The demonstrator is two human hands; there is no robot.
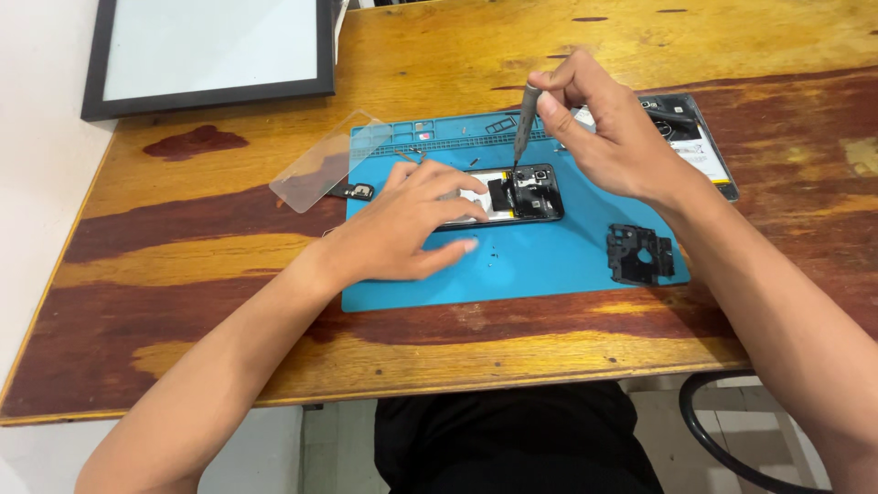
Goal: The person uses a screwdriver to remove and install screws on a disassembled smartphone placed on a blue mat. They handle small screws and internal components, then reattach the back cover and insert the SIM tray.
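An opened phone (526, 193) with its back off lies on a blue repair mat (549, 265) in the middle of the wooden table. My left hand (412, 224) rests flat over the phone's left half and holds it down. My right hand (604, 128) grips a thin grey screwdriver (524, 123) upright, with its tip touching the phone's upper part near the camera. Several tiny screws (492, 256) lie on the mat just below the phone.
A black plastic inner cover (640, 253) lies on the mat's right side. A second opened phone (700, 146) sits behind my right hand. A clear phone case (325, 163) and a small black part (358, 191) lie left of the mat. A black-framed panel (210, 46) lies at the far left.
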